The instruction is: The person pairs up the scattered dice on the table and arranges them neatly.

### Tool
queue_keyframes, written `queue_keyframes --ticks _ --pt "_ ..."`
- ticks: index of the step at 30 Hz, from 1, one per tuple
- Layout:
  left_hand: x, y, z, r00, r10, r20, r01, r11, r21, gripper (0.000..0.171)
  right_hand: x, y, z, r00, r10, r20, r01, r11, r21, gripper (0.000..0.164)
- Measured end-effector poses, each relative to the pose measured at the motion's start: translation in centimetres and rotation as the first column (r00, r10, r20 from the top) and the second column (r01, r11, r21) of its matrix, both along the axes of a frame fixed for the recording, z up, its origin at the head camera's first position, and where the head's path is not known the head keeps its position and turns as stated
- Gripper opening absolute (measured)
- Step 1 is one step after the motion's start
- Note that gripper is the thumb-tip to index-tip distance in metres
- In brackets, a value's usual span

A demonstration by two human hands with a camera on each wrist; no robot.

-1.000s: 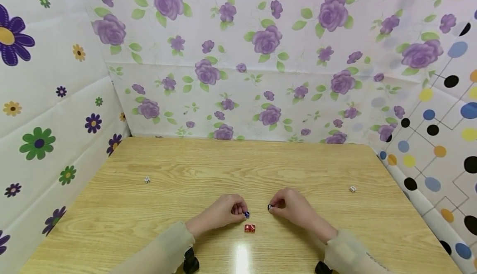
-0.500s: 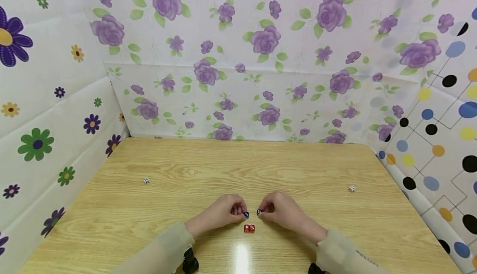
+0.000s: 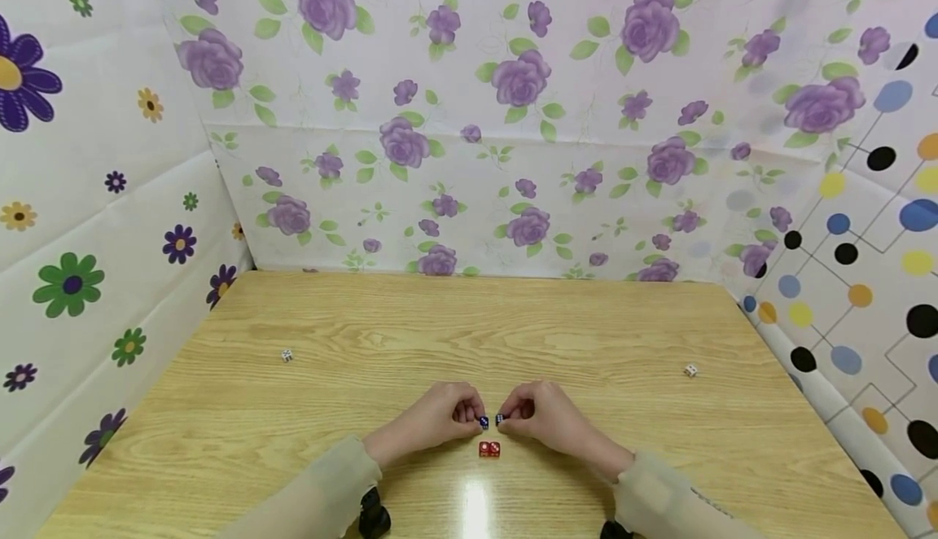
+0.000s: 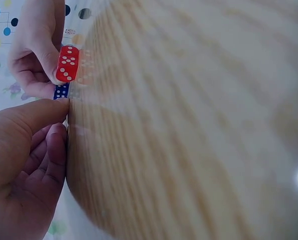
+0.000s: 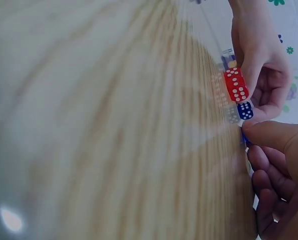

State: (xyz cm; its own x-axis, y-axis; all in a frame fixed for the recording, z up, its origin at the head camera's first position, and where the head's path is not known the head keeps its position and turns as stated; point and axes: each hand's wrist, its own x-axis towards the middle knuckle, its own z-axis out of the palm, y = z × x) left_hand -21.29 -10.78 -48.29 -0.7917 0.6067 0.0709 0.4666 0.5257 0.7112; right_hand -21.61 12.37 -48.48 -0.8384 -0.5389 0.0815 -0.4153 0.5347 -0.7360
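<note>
The left hand (image 3: 442, 415) pinches a small dark-blue cube die with white pips (image 3: 484, 422) between thumb and finger, low at the surface of the wood-grain, light-brown worktop (image 3: 469, 327). Facing it, the right hand (image 3: 548, 418) pinches a second dark-blue cube die with white pips (image 3: 501, 419) in the same way. The two blue dice stand close together, with a narrow gap between them in the head view. The remaining fingers of both hands are curled in.

Just on the person's side of the blue dice, two glossy red cube dice with white pips (image 3: 489, 449) sit on the worktop side by side, touching each other; neither hand holds them.

Well apart from the hands are two white cube dice with dark pips: one (image 3: 287, 356) far to the left on the worktop, the other (image 3: 691, 370) far to the right.

Pale beige sleeves (image 3: 315, 486) cover the forearms, and a black object (image 3: 374, 514) shows beneath the left wrist. Behind the worktop hangs a white cloth printed with purple roses and green leaves (image 3: 469, 173); a white sheet with coloured daisies (image 3: 110, 140) lines the left side, and one with coloured dots and thin lines (image 3: 872, 270) the right.
</note>
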Motion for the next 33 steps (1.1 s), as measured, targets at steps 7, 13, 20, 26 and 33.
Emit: queue_keyframes --ticks 7,13,20,26,33 --pt "0.04 0.01 -0.05 1.000 0.005 0.006 -0.005 1.000 0.009 0.011 0.39 -0.39 -0.03 1.000 -0.027 0.013 0.027 0.999 -0.029 0.010" --pt "0.11 0.04 0.03 1.000 0.007 0.006 -0.007 1.000 0.017 0.010 0.55 -0.55 -0.26 0.998 -0.054 0.024 0.055 0.998 -0.031 0.011" --pt "0.17 0.01 0.07 1.000 0.004 0.000 -0.004 1.000 0.028 0.010 0.62 -0.68 -0.36 0.997 -0.069 0.015 0.070 0.997 -0.022 0.013" --pt "0.25 0.00 0.10 1.000 0.001 -0.013 0.000 0.999 0.036 0.009 0.74 -0.71 -0.35 0.996 -0.083 0.013 0.083 0.996 -0.016 0.012" --pt "0.33 0.04 0.12 1.000 0.004 -0.013 -0.003 0.999 0.035 0.009 0.74 -0.73 -0.43 0.995 -0.101 -0.003 0.101 0.995 -0.010 0.013"
